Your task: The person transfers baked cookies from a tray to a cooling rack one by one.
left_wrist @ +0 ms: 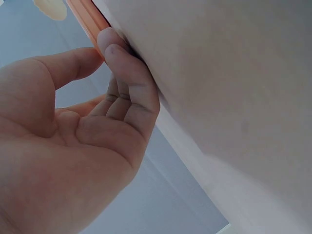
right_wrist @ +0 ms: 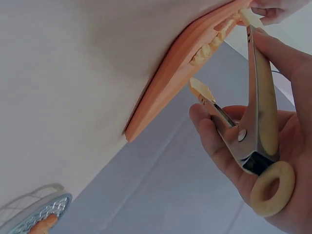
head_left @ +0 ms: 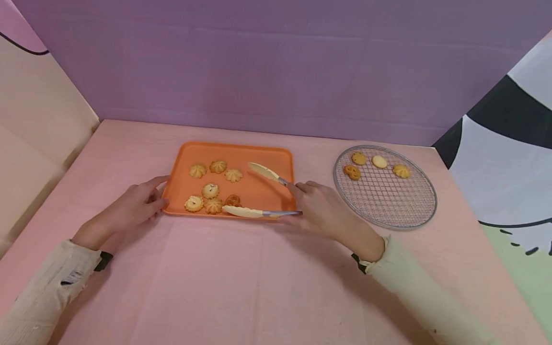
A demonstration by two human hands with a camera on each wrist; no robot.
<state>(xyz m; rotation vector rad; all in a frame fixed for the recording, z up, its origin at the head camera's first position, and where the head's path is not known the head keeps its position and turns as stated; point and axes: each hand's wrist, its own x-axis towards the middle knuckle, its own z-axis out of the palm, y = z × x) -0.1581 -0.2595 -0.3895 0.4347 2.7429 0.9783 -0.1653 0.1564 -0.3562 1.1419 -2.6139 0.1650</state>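
- Sleeves (head_left: 53,287) in pale cloth cover both forearms, with a dark strap showing at each wrist.
- Table (head_left: 241,287) in pink lies under everything.
- Right hand (head_left: 321,211): clamped on the tongs (head_left: 243,212), fingers curled round the handles; the ring end shows at the palm in the right wrist view.
- Left hand (head_left: 133,208): fingers loosely bent, thumb and forefinger apart, tips touching the left edge of the tray (head_left: 194,153).
- Tongs: two cream jaws spread wide over the tray, nothing between their tips; the nearer tip overlaps the near row in view, contact unclear.
- Near row on the tray: a topped cookie (head_left: 194,203), a flower cookie (head_left: 213,206) and a brown pretzel (head_left: 232,201), with a second topped cookie (head_left: 211,190) just behind.
- Tray: orange, flat on the table; three more flower cookies (head_left: 218,166) sit towards its far side.
- Rack (head_left: 384,206): round wire mesh, right of the tray and apart from it, holding four cookies (head_left: 379,162), one pretzel-shaped.
- Wall (head_left: 258,62): purple, behind the table.
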